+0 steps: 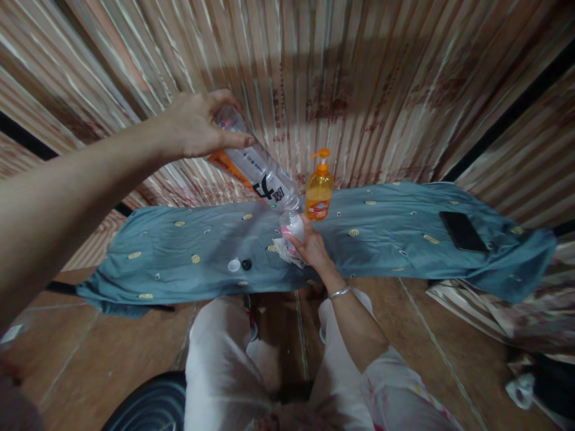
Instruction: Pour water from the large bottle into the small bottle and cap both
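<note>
The left hand (197, 126) is raised high and grips the base of a big clear plastic bottle (254, 161), fingers wrapped round its bottom end and thumb pressed along its side. The bottle is tipped steeply, neck down, with an orange and white label showing dark print. Its mouth meets the top of a small bottle (293, 226), which the right hand (309, 246) grasps from below, fingers curled around its lower part; a thin bangle (340, 292) sits on that wrist. The small bottle looks pale with something pinkish in it, though it is too blurred to tell more. It is held just above a blue cloth (395, 233) that is spread over a low surface against a striped wall. Just beside the small bottle, toward the wall, stands an orange pump bottle (318, 191), upright on the cloth. On the other side of the small bottle, nearer the person's left, a white cap (234, 264) and a black cap (246, 264) lie next to each other on the cloth. A crumpled bit of paper or tissue (282, 246) lies right under the small bottle, touching the right hand. Well away from the small bottle, at the far right end of the cloth, a dark phone (462, 231) lies flat.
</note>
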A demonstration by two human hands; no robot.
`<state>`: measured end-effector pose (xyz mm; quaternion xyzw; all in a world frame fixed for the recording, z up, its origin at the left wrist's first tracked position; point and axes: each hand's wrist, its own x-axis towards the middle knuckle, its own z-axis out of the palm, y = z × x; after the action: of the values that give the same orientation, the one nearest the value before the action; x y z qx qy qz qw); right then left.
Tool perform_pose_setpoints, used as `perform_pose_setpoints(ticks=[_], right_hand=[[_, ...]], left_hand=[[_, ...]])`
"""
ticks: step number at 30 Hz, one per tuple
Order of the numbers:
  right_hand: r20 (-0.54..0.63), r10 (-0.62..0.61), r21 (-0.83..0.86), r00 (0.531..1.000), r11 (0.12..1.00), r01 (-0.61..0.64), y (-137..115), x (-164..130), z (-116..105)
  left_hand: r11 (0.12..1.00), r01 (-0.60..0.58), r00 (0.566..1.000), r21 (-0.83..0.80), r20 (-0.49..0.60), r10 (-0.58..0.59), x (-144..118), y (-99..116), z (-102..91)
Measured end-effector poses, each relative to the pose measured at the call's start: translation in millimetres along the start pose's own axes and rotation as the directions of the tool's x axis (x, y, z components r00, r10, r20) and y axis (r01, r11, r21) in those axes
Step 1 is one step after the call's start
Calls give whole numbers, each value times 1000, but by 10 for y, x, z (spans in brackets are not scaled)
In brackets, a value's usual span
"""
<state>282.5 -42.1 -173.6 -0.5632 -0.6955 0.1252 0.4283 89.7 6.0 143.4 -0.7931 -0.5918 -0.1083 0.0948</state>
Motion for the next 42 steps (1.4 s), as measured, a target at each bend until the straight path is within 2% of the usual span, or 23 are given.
perform_pose_setpoints(ticks=[8,14,36,42], right_hand=[[-4,19,8,1000,1000,-19,2,0,11],[6,22,7,1000,1000,-22,-3,9,-6],[1,-2,3,1000,1000,2,4,8,7],[-6,-13,-1,1000,1000,13,17,6,13]], left_hand=[[998,-54,998,11,24,54,15,53,-36],[994,-111,994,24,-6,111,81,29,-14],[991,-117,993,67,2,117,78,162,-56],[991,-104,995,84,5,104,91,140,-57]])
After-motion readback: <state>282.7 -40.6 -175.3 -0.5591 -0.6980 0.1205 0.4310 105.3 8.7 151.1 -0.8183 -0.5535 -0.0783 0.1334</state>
